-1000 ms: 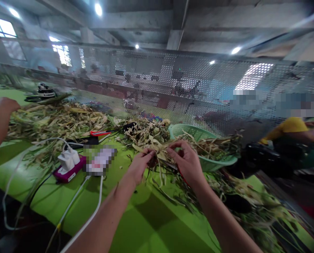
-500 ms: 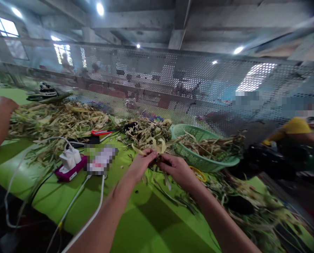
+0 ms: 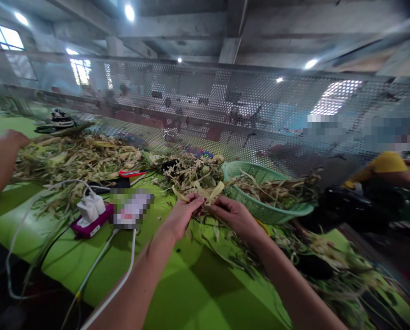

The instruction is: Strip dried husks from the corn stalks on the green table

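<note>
Pale, dried strips of leaf-like plant material point(image 3: 216, 190) stick up between my two hands above the green table point(image 3: 180, 293). My left hand point(image 3: 185, 211) pinches the lower end of the strips. Close beside it, my right hand point(image 3: 233, 214) has its thumb and forefinger pressed together on the same strips. The fingertips partly hide where they meet. A heap of dry plant scraps point(image 3: 194, 173) lies just behind the hands. More loose strips hang below and rest on the tabletop.
At the right stands a green plastic basket point(image 3: 260, 208) holding dry stalks. To the left lie a purple power strip point(image 3: 100, 221) with white plugs, a phone point(image 3: 134, 211), cables and a red cutter knife point(image 3: 132, 173). A co-worker's arm point(image 3: 2, 160) reaches in at far left. Perforated metal screen point(image 3: 198, 110) runs behind.
The pale strips between my fingers have shifted and now lean right. My right hand has moved slightly right, away from the left. The co-worker's hand at far left has moved a little.
</note>
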A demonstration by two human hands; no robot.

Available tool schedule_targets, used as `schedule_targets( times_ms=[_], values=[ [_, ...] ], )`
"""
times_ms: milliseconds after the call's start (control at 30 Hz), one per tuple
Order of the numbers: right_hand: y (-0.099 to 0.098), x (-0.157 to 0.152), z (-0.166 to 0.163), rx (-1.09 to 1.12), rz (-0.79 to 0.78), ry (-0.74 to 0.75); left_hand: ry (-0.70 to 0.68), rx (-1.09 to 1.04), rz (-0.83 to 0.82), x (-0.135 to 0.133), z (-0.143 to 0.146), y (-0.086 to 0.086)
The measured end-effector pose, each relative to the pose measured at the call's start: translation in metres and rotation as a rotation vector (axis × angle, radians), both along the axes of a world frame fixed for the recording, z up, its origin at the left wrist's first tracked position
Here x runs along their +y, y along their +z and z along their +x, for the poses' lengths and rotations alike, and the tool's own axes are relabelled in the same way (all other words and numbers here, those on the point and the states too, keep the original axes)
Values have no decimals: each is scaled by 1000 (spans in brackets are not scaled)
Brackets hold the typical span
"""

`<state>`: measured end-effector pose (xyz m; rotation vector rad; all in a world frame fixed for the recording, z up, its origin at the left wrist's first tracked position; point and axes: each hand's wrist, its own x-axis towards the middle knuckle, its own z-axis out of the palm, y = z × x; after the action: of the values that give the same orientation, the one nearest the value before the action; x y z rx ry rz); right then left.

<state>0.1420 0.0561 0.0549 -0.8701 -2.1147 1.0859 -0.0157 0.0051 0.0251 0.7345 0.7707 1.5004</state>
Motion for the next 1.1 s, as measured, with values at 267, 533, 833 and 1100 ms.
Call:
schedule_targets(
  times_ms=[267, 533, 833, 1100],
  values=[
    [-7, 1, -5, 320, -247, -143, -32, 83, -33, -1, 7, -2],
    [-9, -6, -13, 413, -251, -197, -87, 285, 160, 2, 4, -5],
    [-9, 2, -7, 364, -163, -277, -114, 265, 126, 1, 4, -5],
    [1, 2, 6, 37, 159, -252, 59, 432, 107, 7, 5, -7]
  ],
)
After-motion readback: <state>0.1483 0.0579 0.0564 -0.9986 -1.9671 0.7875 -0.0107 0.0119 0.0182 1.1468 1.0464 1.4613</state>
